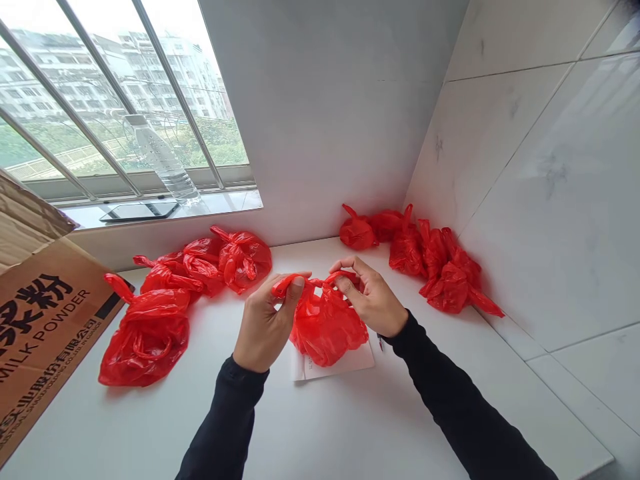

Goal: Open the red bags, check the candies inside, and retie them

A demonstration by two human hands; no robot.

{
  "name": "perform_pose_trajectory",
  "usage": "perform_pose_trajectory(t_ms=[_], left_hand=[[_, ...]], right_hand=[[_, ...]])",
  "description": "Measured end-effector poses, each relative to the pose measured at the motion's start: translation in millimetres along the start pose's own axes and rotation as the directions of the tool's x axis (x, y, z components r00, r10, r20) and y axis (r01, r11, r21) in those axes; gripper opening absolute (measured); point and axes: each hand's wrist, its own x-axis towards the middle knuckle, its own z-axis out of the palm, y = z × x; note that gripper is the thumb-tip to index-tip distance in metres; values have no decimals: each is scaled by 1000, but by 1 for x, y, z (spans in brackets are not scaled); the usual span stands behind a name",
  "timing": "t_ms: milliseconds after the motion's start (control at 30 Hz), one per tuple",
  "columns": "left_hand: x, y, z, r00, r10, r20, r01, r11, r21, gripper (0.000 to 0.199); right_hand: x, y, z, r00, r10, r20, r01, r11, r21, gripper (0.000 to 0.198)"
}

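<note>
Left hand: the left hand (264,327) is closed in a pinch, thumb and fingers gripping one twisted handle of a small red thin-plastic bag (326,327).
Right hand: the right hand (371,297) is likewise pinched shut on the bag's other handle, fingers curled over it.
Held bag: it hangs between the two hands at the middle of the white worktop (350,427), its bulging bottom resting on a white paper slip (345,363) that lies flat on the worktop.
Sleeves: both forearms wear black long sleeves (450,393).
Left cluster: a group of knotted red plastic bags (200,267) lies to the left, with one larger red bag (145,333) nearest the viewer.
Right cluster: more knotted red bags (430,260) sit along the marble-tiled wall (550,167) in the corner.
Far left: a brown cardboard box printed "MILK POWDER" (40,327) stands at the worktop's edge.
Window sill: a clear plastic bottle (165,163) stands beside a dark flat tablet-like device (137,211) under the barred window (100,87).
</note>
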Motion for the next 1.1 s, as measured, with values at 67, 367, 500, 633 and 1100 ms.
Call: perform_pose_trajectory(t_ms=[67, 367, 500, 633, 1100], left_hand=[[0, 0, -1, 1000, -10, -8, 10, 1000, -3, 34], [7, -13, -15, 996, -71, -51, 73, 997, 28, 33], [10, -22, -22, 990, -134, -46, 134, 991, 3, 38], [12, -28, -33, 975, -203, -93, 201, 979, -35, 40], [19, -42, -60, 925, -334, -182, 252, 896, -366, 33]], right_hand=[[0, -2, 0, 999, -39, -30, 39, 999, -5, 11], [8, 10, -13, 995, -59, -82, 53, 995, -80, 16], [11, 19, -19, 996, -35, -81, 31, 998, -53, 17], [13, 19, -24, 997, -24, -77, 19, 998, -67, 20], [19, 32, -43, 985, -10, -173, 6, 1000, -25, 27]])
